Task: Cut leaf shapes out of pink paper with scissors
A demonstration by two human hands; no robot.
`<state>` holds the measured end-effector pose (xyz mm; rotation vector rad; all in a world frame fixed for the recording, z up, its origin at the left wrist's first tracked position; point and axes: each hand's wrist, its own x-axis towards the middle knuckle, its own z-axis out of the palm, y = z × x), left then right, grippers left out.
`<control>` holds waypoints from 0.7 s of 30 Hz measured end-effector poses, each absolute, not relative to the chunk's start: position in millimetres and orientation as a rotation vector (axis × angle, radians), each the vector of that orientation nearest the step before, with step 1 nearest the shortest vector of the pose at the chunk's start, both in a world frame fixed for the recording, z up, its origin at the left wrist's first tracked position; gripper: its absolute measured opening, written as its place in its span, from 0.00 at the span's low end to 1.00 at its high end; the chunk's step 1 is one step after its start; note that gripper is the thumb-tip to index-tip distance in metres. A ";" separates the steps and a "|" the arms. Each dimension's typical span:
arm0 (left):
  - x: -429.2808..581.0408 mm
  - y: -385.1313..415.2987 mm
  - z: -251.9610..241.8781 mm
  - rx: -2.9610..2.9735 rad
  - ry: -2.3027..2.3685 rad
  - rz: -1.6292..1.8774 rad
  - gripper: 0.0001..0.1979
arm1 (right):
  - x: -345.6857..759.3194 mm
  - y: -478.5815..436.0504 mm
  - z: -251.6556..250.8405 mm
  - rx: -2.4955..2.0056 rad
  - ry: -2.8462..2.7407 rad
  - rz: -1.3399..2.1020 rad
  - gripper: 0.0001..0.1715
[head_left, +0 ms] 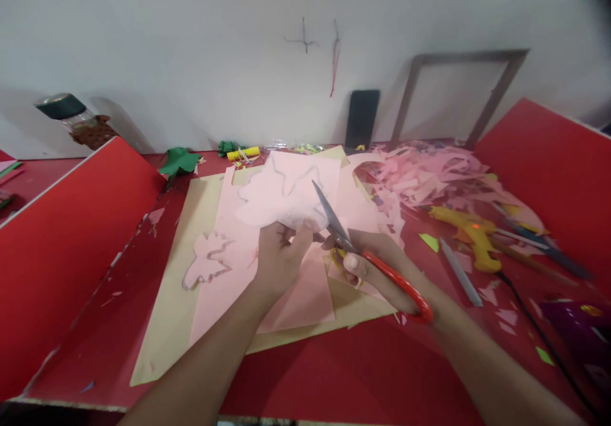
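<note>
My left hand (281, 254) pinches the lower edge of a pink paper piece (272, 187) with a curvy pencil outline drawn on it. Scissors with red handles (396, 279) rest in my right hand (382, 260), their blades close together and pointing up and left, beside the paper's right edge. Something yellow shows by my right fingers, partly hidden. Under both hands lie pink sheets (229, 286) on a larger cream sheet (162, 324). A small cut-out pink shape with a dark outline (205, 260) lies on the left.
Pink paper scraps (424, 171) are heaped at the back right. Near them lie a yellow glue gun (470, 232) with a black cord and a grey cutter-like stick (461, 272). A phone (361, 119) leans on the wall. Red panels (86, 248) stand on both sides.
</note>
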<state>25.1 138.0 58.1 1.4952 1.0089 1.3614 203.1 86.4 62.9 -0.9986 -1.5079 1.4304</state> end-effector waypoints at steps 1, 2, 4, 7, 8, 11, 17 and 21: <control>24.7 138.3 57.8 1.506 1.015 1.360 0.12 | 203.2 86.4 61.7 -1.019 -1.493 1.434 0.27; 24.1 138.5 57.3 1.520 1.019 1.356 0.12 | 203.2 86.5 60.2 -1.030 -1.481 1.434 0.26; 22.7 139.1 55.6 1.551 1.026 1.351 0.12 | 203.2 87.1 56.1 -1.025 -1.455 1.434 0.25; 20.4 140.2 52.4 1.579 1.037 1.343 0.12 | 203.0 88.4 50.8 -0.988 -1.423 1.463 0.22; 19.8 140.6 51.5 1.583 1.036 1.340 0.12 | 202.9 88.6 50.1 -0.987 -1.416 1.474 0.21; 18.3 141.5 50.3 1.590 1.014 1.335 0.11 | 202.2 88.0 52.4 -1.023 -1.406 1.484 0.20; 17.0 141.9 51.8 1.619 1.018 1.311 0.13 | 201.2 86.6 61.4 -1.084 -1.381 1.483 0.19; 16.9 142.3 52.9 1.573 0.977 1.311 0.11 | 201.5 88.4 61.7 -1.113 -1.421 1.503 0.20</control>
